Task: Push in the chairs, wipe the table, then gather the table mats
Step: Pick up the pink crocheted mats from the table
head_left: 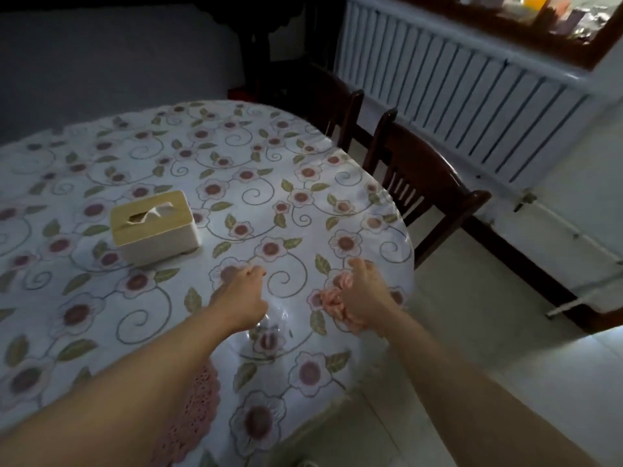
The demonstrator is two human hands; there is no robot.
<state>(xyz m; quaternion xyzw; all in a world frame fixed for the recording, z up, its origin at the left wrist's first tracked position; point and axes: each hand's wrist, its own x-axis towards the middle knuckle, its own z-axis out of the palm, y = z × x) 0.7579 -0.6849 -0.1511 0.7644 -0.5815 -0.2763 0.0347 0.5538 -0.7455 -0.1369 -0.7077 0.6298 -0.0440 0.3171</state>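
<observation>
The oval table [276, 156] wears a flowered cloth under clear plastic. My right hand [365, 294] is shut on a bunched pink cloth [332, 298] and rests with it near the table's right edge. My left hand [241, 296] hovers over the table with its fingers curled and nothing visible in them. A pink lacy table mat [194, 412] lies at the near edge, partly hidden under my left forearm. Two dark wooden chairs [428, 183] [332, 99] stand at the table's right side, close against its edge.
A tissue box [155, 227] with a wooden lid sits left of centre on the table. A white radiator [465, 106] runs along the right wall behind the chairs. Pale floor tiles [505, 382] lie to the right of the table.
</observation>
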